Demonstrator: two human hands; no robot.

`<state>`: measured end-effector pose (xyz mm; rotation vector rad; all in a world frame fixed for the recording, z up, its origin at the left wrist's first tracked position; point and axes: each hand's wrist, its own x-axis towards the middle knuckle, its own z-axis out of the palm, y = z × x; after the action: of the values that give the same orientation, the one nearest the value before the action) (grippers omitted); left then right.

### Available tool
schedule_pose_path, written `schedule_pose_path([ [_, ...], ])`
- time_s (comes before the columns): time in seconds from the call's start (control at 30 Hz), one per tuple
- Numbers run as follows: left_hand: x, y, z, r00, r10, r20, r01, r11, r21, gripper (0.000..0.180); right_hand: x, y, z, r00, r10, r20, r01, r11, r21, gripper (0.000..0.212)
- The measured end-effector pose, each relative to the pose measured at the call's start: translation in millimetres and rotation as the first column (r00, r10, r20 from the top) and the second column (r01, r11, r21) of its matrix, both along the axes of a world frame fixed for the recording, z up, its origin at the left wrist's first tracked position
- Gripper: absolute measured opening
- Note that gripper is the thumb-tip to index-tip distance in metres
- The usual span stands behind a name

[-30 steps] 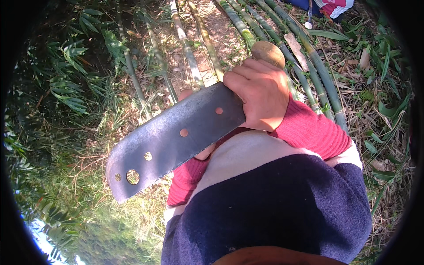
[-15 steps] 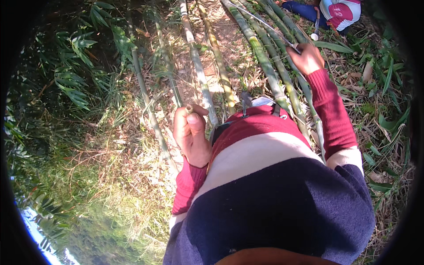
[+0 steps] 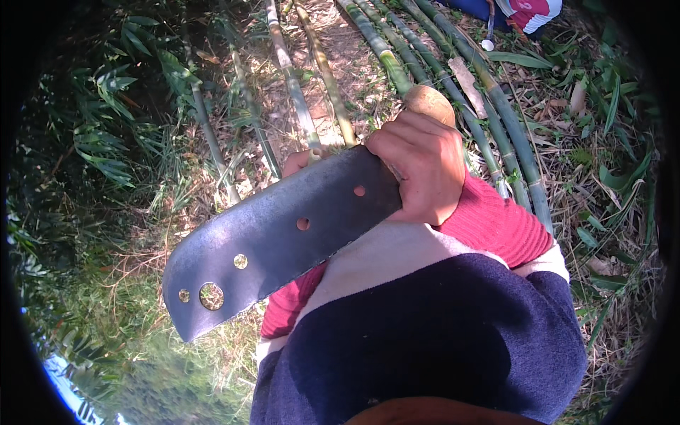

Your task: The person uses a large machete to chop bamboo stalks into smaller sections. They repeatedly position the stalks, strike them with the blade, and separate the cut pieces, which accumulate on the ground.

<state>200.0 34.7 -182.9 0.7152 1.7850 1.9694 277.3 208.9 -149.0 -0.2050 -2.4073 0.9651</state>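
Observation:
My right hand [image 3: 425, 166] is closed round the wooden handle [image 3: 431, 105] of a broad machete. Its dark, wide blade [image 3: 283, 230] has several round holes and slants down to the left across the front of my body. Behind the blade, my left hand [image 3: 296, 163] is mostly hidden. Only some fingers show above the blade's upper edge, closed round a thin stick [image 3: 316, 154] with a round, pale cut end. The rest of the stick is out of sight. Whether the blade touches the stick I cannot tell.
Long green bamboo poles [image 3: 496, 99] lie beyond my hands on the right, with thinner ones [image 3: 287, 71] further left. Dense leaves [image 3: 106, 120] grow on the left. Another person in blue trousers [image 3: 467, 10] sits at the far right. Dry leaves and grass cover the ground.
My right hand has come in from the far right, swinging the machete round toward me. The blade, earlier seen edge-on and pointing away, now lies broadside and covers most of my left hand.

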Motion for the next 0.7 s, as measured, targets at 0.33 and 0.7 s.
schedule_pose_path([
  [0.33,13,4,-2,0.976,-0.114,0.184,0.07,0.97,0.233,0.033,-4,-3,-2,1.0,0.005,-0.008,-0.004,0.997,0.073,0.043],
  [0.7,3,2,7,0.979,0.189,-0.075,-0.196,0.976,-0.092,0.028,7,117,-45,0.885,-0.34,0.318,0.275,0.933,0.233,0.033],
])
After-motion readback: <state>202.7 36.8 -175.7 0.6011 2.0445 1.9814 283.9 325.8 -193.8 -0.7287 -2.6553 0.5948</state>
